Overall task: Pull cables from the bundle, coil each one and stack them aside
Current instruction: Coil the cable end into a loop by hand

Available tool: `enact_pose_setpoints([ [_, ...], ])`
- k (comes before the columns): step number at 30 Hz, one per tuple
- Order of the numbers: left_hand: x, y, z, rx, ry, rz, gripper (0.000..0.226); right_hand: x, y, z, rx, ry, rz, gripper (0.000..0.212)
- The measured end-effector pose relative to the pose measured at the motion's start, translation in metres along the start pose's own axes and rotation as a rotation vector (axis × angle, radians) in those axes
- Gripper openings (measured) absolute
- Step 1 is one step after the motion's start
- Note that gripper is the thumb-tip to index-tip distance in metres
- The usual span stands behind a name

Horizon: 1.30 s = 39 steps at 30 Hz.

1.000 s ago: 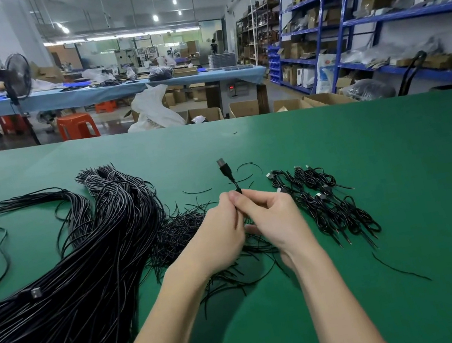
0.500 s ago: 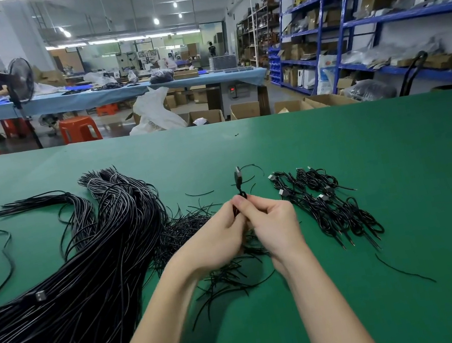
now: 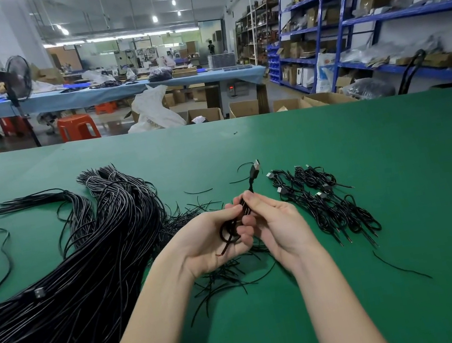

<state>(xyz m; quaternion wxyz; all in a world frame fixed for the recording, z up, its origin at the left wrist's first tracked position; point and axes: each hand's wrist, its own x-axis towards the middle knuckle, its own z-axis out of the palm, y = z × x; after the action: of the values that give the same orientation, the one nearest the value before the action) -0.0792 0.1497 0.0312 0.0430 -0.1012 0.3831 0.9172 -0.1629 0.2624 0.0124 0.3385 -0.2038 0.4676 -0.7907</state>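
**Small coil in the hands may spring open before it reaches the stack**

The green bench [image 3: 400, 171] carries everything. On its left lies the big bundle [image 3: 85, 271] of black cables, still very full. If a loop of the cable in work catches one of its strands, or the loose cut ends lying just under the hands, I think it could drag them along and make a tangle.

To the right, near the hands, lies the stack [image 3: 323, 199] of coiled cables. A careless drop there could knock these coils apart.

The left hand [image 3: 209, 240] is curled around the small coil [image 3: 229, 232] and holds it. The right hand [image 3: 276, 223] pinches the same cable under the plug [image 3: 255, 167], which stands up free. The cable looks springy; if either grip loosens, the coil probably unwinds.
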Motion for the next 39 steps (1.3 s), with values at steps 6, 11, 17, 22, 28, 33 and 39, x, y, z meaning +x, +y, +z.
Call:
enact_pose_setpoints([
  [6, 0.003, -0.002, 0.001, -0.056, 0.083, -0.011, 0.010, 0.002, 0.005, 0.001, -0.099, 0.108, -0.049, 0.013],
  [11, 0.004, -0.004, 0.005, 0.072, 0.170, 0.051, 0.015, 0.004, 0.004, 0.001, -0.141, 0.160, -0.125, 0.012],
  [17, 0.004, -0.005, 0.003, 0.223, 0.253, 0.175, 0.019, 0.002, -0.001, -0.003, -0.127, 0.127, -0.129, 0.018],
  [22, 0.003, -0.008, 0.000, 0.217, 0.281, 0.178, 0.015, 0.004, 0.002, -0.003, -0.056, 0.129, -0.063, 0.012],
  [28, 0.007, -0.008, -0.004, 0.242, 0.438, 0.338, 0.005, 0.008, -0.004, -0.014, -0.419, 0.166, -0.061, 0.020],
  [33, 0.010, -0.007, -0.019, 0.044, 0.544, 0.395, 0.012, 0.002, 0.006, -0.027, -1.256, 0.261, -0.092, 0.011],
  [39, 0.012, -0.005, -0.025, -0.054, 0.562, 0.416, 0.006, -0.001, 0.018, -0.013, -1.513, 0.281, 0.010, 0.010],
])
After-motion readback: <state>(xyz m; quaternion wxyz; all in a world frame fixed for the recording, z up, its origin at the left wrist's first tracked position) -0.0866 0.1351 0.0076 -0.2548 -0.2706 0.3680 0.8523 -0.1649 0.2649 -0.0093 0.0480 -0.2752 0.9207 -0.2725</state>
